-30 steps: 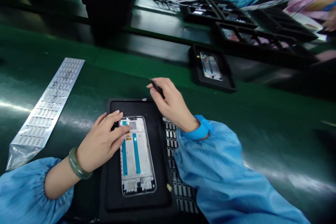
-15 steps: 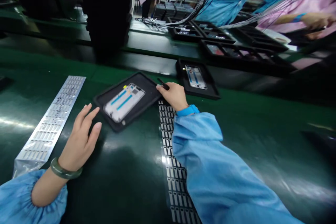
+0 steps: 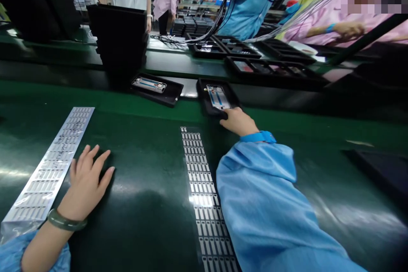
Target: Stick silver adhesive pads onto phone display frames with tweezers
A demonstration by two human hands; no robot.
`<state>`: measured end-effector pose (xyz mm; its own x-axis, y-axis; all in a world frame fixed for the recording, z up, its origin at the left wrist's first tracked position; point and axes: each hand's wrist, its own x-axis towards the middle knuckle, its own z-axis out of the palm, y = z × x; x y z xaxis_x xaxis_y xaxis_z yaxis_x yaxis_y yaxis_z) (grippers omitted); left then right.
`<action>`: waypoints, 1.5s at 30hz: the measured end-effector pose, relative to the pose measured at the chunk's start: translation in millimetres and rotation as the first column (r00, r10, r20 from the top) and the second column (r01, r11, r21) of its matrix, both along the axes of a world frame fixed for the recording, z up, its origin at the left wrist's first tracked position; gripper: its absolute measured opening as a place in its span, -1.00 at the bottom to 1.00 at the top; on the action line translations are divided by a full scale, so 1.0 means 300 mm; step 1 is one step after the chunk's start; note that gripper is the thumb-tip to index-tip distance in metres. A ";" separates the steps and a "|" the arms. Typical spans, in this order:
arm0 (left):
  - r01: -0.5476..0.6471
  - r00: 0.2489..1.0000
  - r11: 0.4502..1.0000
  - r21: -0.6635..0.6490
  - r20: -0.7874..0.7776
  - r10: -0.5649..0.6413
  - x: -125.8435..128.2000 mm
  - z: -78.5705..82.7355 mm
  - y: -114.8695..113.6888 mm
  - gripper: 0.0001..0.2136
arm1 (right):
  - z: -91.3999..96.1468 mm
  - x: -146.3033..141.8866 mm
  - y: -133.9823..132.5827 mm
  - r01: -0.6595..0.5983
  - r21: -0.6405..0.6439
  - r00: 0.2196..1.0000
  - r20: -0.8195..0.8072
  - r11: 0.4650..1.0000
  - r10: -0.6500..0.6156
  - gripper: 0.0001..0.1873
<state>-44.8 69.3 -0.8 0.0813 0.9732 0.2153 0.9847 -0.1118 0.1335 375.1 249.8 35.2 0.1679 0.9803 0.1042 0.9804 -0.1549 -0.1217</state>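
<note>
My right hand [image 3: 239,122] reaches forward, its fingers closed on the near edge of a black tray [image 3: 236,98]. Inside that tray lies a white phone frame [image 3: 218,97] with blue strips. My left hand [image 3: 86,182] is open with fingers spread, resting low over the table beside a long sheet of small labels [image 3: 59,153] with handwriting on it. To the left of the held tray, a second black tray [image 3: 173,90] carries another phone frame [image 3: 149,84]. A clear strip of small pale stickers [image 3: 199,178] in rows runs along my right sleeve.
A stack of black trays [image 3: 119,38] stands on the raised ledge at the back left. More black trays with parts [image 3: 255,68] and loose cables [image 3: 219,21] lie at the back right. Co-workers stand beyond. A dark flat object [image 3: 382,174] lies at the right.
The left tray has moved from between my hands back to the ledge. My right hand has let go of it and moved right to the other tray. My left hand has drawn back slightly.
</note>
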 end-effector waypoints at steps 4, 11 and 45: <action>-0.361 0.925 0.933 -0.010 -0.135 0.357 -0.096 0.008 0.006 -0.47 | -0.091 0.092 0.005 -0.040 0.038 0.999 -0.007 0.998 0.040 -0.54; -0.553 0.831 0.807 -0.209 -0.217 0.513 -0.246 -0.005 -0.004 -0.46 | -0.100 0.072 0.011 -0.128 0.174 0.992 0.001 0.976 0.129 -0.58; -0.699 0.715 0.715 -0.028 0.000 0.699 -0.263 0.115 -0.017 -0.39 | 0.075 -0.383 -0.531 -0.586 -0.091 0.774 0.229 0.805 0.590 -0.61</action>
